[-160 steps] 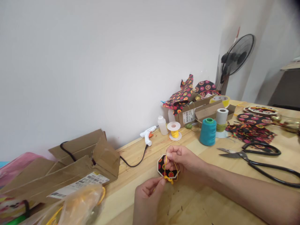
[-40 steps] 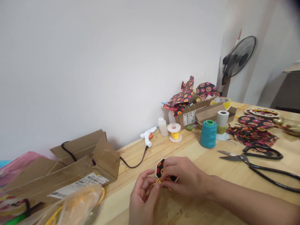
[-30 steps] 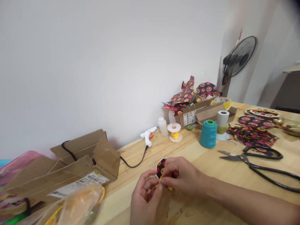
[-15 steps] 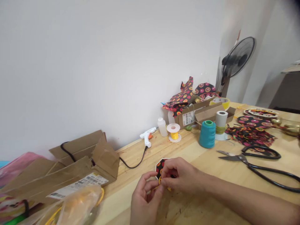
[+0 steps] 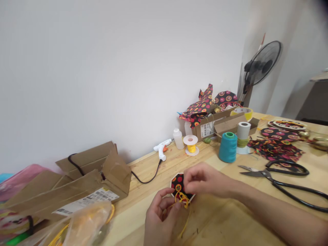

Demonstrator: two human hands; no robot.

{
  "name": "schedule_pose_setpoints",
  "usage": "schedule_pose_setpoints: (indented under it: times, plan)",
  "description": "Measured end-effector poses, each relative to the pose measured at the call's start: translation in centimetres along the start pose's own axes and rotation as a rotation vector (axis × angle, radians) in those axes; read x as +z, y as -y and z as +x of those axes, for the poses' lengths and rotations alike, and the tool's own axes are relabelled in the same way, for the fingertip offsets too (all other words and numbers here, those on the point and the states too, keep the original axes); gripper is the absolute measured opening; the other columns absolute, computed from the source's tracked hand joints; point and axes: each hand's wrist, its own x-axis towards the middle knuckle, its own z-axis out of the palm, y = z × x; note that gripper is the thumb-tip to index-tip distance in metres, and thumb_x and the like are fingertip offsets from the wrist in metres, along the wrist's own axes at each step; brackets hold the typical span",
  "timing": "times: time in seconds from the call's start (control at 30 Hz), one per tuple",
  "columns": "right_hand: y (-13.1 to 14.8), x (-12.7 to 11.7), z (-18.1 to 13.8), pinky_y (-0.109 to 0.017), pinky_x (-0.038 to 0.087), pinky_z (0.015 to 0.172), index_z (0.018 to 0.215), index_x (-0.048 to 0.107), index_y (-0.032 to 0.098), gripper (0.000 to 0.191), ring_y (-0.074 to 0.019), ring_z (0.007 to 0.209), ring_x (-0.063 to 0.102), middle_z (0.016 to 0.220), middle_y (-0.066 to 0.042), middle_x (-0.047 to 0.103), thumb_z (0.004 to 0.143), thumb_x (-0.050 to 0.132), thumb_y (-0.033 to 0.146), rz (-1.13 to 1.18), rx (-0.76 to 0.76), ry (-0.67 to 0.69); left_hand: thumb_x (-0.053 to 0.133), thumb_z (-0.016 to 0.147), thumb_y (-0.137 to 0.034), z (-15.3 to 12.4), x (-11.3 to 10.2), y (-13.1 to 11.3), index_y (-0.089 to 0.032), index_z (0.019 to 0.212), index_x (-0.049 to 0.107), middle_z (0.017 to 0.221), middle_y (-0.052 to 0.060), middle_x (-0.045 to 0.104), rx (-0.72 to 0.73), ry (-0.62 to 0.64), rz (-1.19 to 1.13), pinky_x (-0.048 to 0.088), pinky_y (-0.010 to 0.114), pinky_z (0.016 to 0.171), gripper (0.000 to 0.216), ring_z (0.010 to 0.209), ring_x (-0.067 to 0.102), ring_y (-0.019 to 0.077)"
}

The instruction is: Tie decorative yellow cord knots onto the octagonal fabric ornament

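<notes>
A small octagonal piece (image 5: 177, 183) with dark fruit-patterned fabric and a pale rim lies on the wooden table. Looped yellow cord (image 5: 182, 197) is bunched at its near edge, and one strand trails down toward me. My left hand (image 5: 162, 217) pinches the cord between thumb and fingers, just left of the octagonal piece. Over the piece's right side is my right hand (image 5: 201, 179), fingers curled closed. Whether it grips an end of the cord is hidden.
Black-handled scissors (image 5: 266, 173) lie at right. Behind stand a teal thread cone (image 5: 228, 147), a yellow cord spool (image 5: 191, 147), a white bottle (image 5: 178, 139) and a glue gun (image 5: 162, 149). An open cardboard box (image 5: 115, 179) sits at left; fabric scraps (image 5: 274, 147) lie right.
My right hand has lifted slightly up and right, away from my left fingertips, uncovering the yellow cord loops. My left hand keeps its pinch near the octagonal piece.
</notes>
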Motion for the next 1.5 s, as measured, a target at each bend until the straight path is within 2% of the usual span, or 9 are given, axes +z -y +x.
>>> schedule_pose_setpoints:
  times: [0.1,0.17,0.47,0.57,0.63,0.73,0.97,1.17,1.5]
  plan:
    - [-0.7,1.2,0.4,-0.021,0.030,0.051,0.069,0.057,0.017,0.028,-0.0108,0.060,0.046,0.067,0.000,0.056,0.061,0.060,0.043,-0.564,-0.073,-0.039,0.067,0.056,-0.025,0.1,-0.1,0.3,-0.016,0.085,0.053,0.060,0.003,0.066,-0.001,0.011,-0.010,0.040,0.021,0.054,0.034,0.058,0.058,0.0150]
    - [-0.8,1.6,0.4,-0.020,0.030,0.052,0.070,0.057,0.018,0.020,-0.0106,0.061,0.048,0.068,0.001,0.058,0.065,0.059,0.038,-0.732,-0.117,0.009,0.067,0.057,-0.025,0.2,-0.2,0.5,-0.016,0.085,0.054,0.059,0.002,0.065,-0.002,0.014,-0.013,0.040,0.021,0.054,0.032,0.059,0.058,0.0150]
    - [-0.5,0.7,0.3,-0.017,0.031,0.052,0.069,0.059,0.021,0.012,-0.0079,0.062,0.052,0.068,0.004,0.061,0.072,0.054,0.031,-0.840,-0.138,0.071,0.067,0.055,-0.030,0.5,-0.4,0.7,-0.013,0.064,0.066,0.055,0.004,0.063,-0.083,0.023,0.014,0.042,0.022,0.056,0.019,0.061,0.057,0.0166]
    - [-0.3,0.5,0.3,-0.017,0.032,0.053,0.068,0.059,0.020,0.012,-0.0085,0.063,0.053,0.067,0.004,0.061,0.071,0.055,0.031,-0.847,-0.112,0.034,0.069,0.053,-0.030,0.3,-0.2,0.4,-0.013,0.062,0.068,0.036,-0.003,0.050,-0.124,0.019,-0.014,0.040,0.020,0.049,0.019,0.044,0.049,0.0112]
    - [-0.1,0.4,0.3,-0.018,0.032,0.052,0.066,0.059,0.019,0.012,-0.0085,0.061,0.052,0.065,0.003,0.061,0.070,0.055,0.029,-0.841,-0.096,0.010,0.070,0.051,-0.029,0.2,-0.1,0.1,-0.013,0.062,0.069,0.029,-0.008,0.036,-0.163,0.014,-0.030,0.035,0.018,0.041,0.019,0.031,0.033,0.0050]
    - [0.0,0.3,0.3,-0.018,0.033,0.051,0.064,0.058,0.017,0.009,-0.0078,0.057,0.050,0.063,0.003,0.060,0.068,0.055,0.024,-0.800,-0.076,-0.031,0.071,0.050,-0.030,0.1,-0.1,-0.3,-0.013,0.066,0.070,0.029,-0.011,0.028,-0.217,0.021,-0.053,0.022,0.014,0.031,0.023,0.029,0.013,0.0006]
    - [0.0,0.2,0.3,-0.017,0.036,0.049,0.059,0.053,0.014,0.005,-0.0071,0.054,0.046,0.061,0.002,0.056,0.064,0.055,0.015,-0.496,-0.042,-0.121,0.070,0.048,-0.037,0.2,-0.3,-0.1,-0.011,0.071,0.069,0.028,-0.012,0.023,-0.224,0.020,-0.047,0.004,0.015,0.031,0.035,0.030,0.009,0.0005]
    - [0.6,0.6,0.3,-0.021,0.042,0.056,0.055,0.050,0.013,0.013,-0.0093,0.064,0.053,0.073,-0.003,0.059,0.065,0.057,0.015,-0.052,-0.015,-0.060,0.068,0.052,-0.036,0.0,-0.1,-0.4,-0.012,0.068,0.070,0.026,-0.011,0.025,-0.194,0.021,-0.057,0.008,0.016,0.031,0.029,0.030,0.011,0.0017]
    - [-0.3,0.9,0.4,-0.018,0.043,0.051,0.064,0.057,0.011,0.014,-0.0057,0.054,0.053,0.062,0.000,0.060,0.061,0.064,0.022,0.335,0.144,-0.052,0.068,0.052,-0.034,-0.2,0.4,-0.9,-0.013,0.061,0.069,0.026,-0.010,0.031,-0.191,-0.026,-0.052,0.030,0.018,0.037,0.022,0.028,0.021,0.0032]
